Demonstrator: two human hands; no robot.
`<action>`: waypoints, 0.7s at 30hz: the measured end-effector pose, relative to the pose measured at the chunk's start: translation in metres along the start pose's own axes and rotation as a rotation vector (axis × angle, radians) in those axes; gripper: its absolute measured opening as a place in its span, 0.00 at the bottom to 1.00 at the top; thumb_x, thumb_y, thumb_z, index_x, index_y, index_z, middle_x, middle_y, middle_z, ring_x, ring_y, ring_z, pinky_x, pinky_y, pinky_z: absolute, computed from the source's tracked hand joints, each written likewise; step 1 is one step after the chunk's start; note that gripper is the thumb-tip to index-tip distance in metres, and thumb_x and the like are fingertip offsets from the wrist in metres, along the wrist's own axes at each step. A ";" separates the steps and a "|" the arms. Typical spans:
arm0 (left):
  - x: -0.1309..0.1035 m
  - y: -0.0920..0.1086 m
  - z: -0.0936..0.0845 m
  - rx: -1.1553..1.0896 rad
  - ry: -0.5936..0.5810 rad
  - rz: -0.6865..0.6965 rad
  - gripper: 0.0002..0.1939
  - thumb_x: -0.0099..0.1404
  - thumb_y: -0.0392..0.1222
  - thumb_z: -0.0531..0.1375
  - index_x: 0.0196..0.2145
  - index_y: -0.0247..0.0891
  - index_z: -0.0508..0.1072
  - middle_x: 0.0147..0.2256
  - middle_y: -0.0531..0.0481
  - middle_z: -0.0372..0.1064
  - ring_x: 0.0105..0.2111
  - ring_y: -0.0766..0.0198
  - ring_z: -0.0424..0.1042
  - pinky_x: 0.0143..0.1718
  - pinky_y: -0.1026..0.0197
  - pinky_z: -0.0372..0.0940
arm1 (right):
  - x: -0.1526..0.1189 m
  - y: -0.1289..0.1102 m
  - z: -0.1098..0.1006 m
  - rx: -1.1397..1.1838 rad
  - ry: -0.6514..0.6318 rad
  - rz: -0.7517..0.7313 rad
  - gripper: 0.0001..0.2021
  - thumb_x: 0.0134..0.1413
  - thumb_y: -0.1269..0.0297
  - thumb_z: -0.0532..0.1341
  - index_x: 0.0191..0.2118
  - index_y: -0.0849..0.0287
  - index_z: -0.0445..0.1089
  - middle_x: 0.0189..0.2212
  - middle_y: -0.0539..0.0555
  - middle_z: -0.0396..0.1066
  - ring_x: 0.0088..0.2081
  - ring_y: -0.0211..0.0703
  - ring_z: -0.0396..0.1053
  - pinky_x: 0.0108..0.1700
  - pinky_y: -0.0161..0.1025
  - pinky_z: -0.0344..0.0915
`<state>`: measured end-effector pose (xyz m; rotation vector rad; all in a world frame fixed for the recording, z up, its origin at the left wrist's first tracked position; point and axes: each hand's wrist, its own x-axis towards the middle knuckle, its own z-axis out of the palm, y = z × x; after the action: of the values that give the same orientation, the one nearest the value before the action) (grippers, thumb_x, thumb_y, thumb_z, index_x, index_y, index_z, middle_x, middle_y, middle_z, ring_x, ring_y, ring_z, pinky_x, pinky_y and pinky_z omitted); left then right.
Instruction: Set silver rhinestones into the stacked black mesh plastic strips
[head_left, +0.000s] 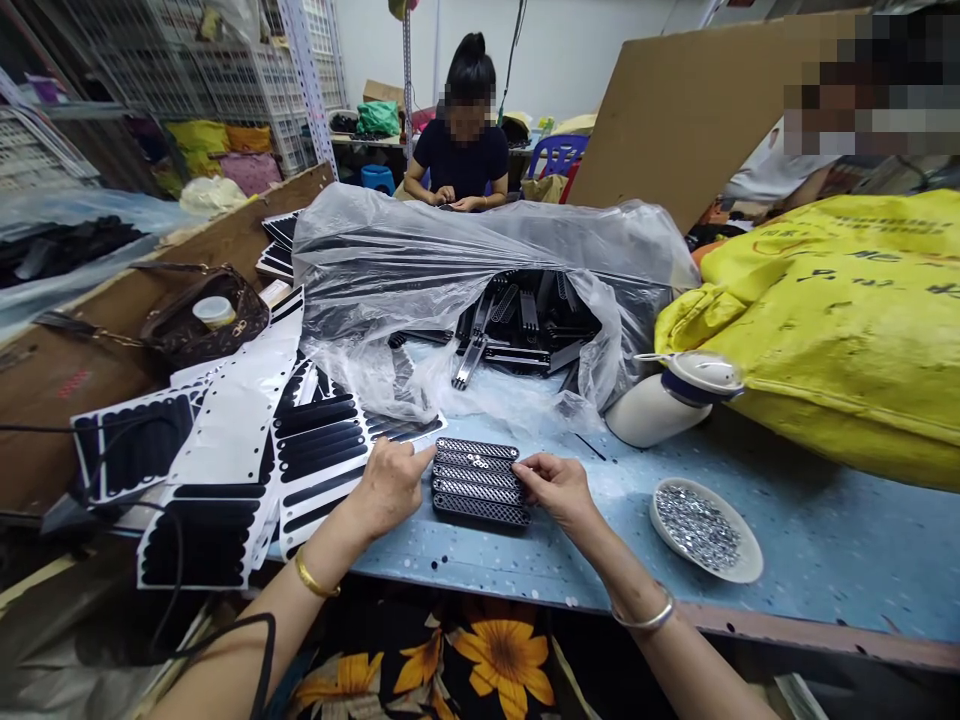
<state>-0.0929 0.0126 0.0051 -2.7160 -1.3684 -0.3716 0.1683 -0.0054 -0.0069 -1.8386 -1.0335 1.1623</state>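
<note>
A row of several black perforated strips (480,490) lies side by side on the blue tabletop in front of me. A few small silvery metal pieces (478,461) rest on top of them. My left hand (388,487) is closed, with its index finger and thumb at the strips' upper left edge. At the right edge, my right hand (559,487) pinches its thumb and fingertips together. Whatever may be between those fingertips is too small to make out. A white dish (750,568) full of small shiny metal pieces stands to the right.
Clear plastic sheeting (375,250) covers a heap of black strips (529,310) behind. White sheets with black strips (319,440) lie left, near a brown handbag (199,330). A white lidded container (649,410) and yellow sack (825,330) are right. Across sits another person (465,155).
</note>
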 end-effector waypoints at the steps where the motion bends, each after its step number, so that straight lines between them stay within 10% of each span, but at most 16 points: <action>1: 0.000 0.001 0.003 -0.009 0.027 0.002 0.24 0.58 0.27 0.53 0.50 0.38 0.76 0.27 0.46 0.71 0.29 0.54 0.72 0.33 0.54 0.60 | 0.000 0.000 0.000 0.001 -0.002 -0.001 0.30 0.27 0.41 0.68 0.28 0.67 0.71 0.13 0.47 0.63 0.15 0.25 0.58 0.18 0.25 0.56; 7: 0.009 0.010 0.019 -0.169 0.183 -0.120 0.10 0.67 0.40 0.57 0.38 0.40 0.79 0.30 0.47 0.76 0.30 0.58 0.75 0.33 0.57 0.59 | 0.002 0.003 -0.001 0.001 -0.008 -0.010 0.30 0.28 0.41 0.67 0.28 0.68 0.72 0.15 0.49 0.66 0.15 0.25 0.59 0.19 0.25 0.58; 21: 0.025 0.027 0.025 -0.386 0.038 -0.415 0.11 0.66 0.36 0.55 0.31 0.34 0.76 0.29 0.42 0.75 0.32 0.57 0.74 0.34 0.60 0.57 | 0.005 0.011 -0.001 -0.032 -0.016 -0.043 0.30 0.33 0.41 0.66 0.31 0.68 0.75 0.17 0.51 0.69 0.16 0.24 0.59 0.20 0.24 0.56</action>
<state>-0.0524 0.0199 -0.0122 -2.6564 -2.0367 -0.7853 0.1737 -0.0054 -0.0178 -1.8257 -1.1014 1.1426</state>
